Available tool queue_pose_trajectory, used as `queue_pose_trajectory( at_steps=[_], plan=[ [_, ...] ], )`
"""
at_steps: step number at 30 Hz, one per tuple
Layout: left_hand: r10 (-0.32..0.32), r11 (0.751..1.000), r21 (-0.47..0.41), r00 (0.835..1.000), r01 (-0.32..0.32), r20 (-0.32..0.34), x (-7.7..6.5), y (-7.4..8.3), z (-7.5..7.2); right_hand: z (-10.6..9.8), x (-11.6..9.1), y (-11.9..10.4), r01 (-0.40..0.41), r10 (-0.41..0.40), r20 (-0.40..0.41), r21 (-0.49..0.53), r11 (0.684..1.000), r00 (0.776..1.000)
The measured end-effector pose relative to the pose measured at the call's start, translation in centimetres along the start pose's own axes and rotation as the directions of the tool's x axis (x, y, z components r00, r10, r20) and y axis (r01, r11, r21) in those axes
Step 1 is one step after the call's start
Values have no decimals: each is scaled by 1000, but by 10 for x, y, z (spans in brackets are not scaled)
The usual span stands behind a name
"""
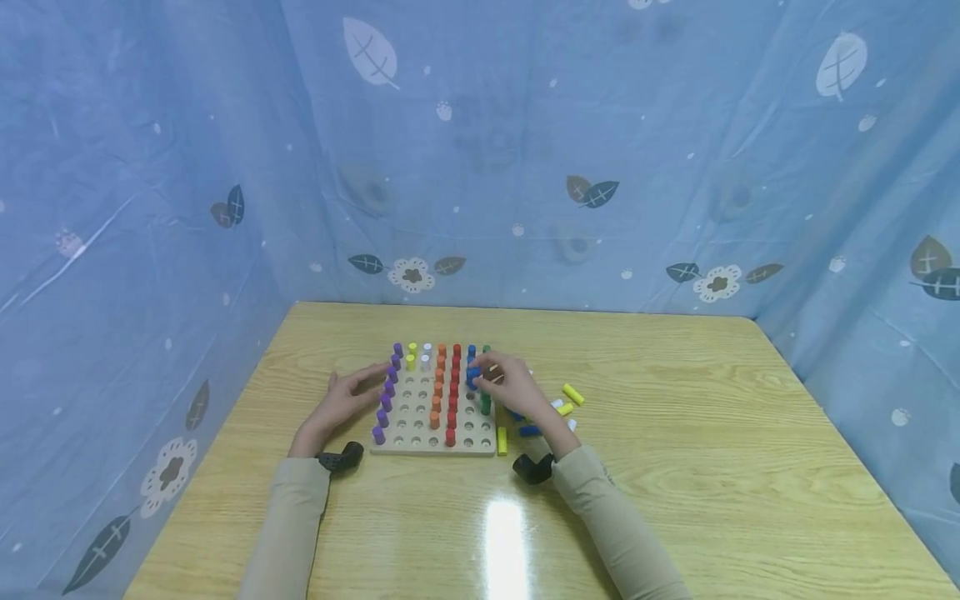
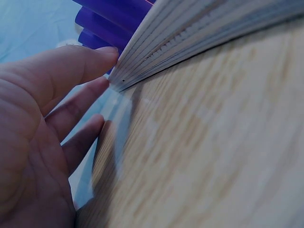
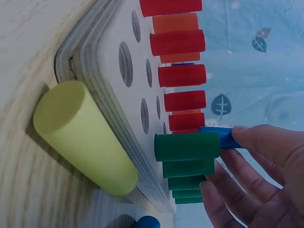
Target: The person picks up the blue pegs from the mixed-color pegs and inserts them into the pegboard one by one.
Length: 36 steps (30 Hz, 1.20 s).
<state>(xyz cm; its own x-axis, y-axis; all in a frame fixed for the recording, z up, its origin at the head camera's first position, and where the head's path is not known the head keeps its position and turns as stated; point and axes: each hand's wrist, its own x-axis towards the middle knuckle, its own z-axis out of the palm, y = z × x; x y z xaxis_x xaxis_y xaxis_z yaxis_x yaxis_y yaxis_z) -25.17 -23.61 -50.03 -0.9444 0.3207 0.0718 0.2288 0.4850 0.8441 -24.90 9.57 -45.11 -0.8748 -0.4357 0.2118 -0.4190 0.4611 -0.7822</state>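
A wooden pegboard (image 1: 416, 425) stands on the table with colored pegs upright in columns of holes. My right hand (image 1: 517, 390) pinches a blue peg (image 3: 228, 137) between thumb and fingers over the blue column, near the board's right side. In the right wrist view the green pegs (image 3: 187, 146) partly cover that peg, with red pegs (image 3: 183, 76) beyond. My left hand (image 1: 347, 400) is at the left edge, fingers extended, its fingertips right at the board's side in the left wrist view. Purple pegs (image 2: 114, 19) rise just beyond them.
Loose yellow, blue and white pegs lie on the table right of the board, partly under my right arm. One yellow peg (image 3: 85, 137) lies along the board's right edge. A blue curtain (image 1: 487, 167) hangs behind the wooden table (image 1: 720, 433).
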Motion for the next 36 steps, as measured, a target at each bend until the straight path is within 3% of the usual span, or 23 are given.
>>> queue_pose_trajectory(
  at_steps=[13,25,36],
  plan=[
    [14,1000,13,1000,-14,-5,1,-3,0,7,-1,3,-20,20,19,-29,999,1000],
    [-10,1000,9,1000,10,-3,1,0,0,12,-1,1,-48,53,31,-143,989,998],
    [-11,1000,-2,1000,11,16,-8,32,-2,13,-2,-1,-53,58,24,-174,983,998]
  ],
)
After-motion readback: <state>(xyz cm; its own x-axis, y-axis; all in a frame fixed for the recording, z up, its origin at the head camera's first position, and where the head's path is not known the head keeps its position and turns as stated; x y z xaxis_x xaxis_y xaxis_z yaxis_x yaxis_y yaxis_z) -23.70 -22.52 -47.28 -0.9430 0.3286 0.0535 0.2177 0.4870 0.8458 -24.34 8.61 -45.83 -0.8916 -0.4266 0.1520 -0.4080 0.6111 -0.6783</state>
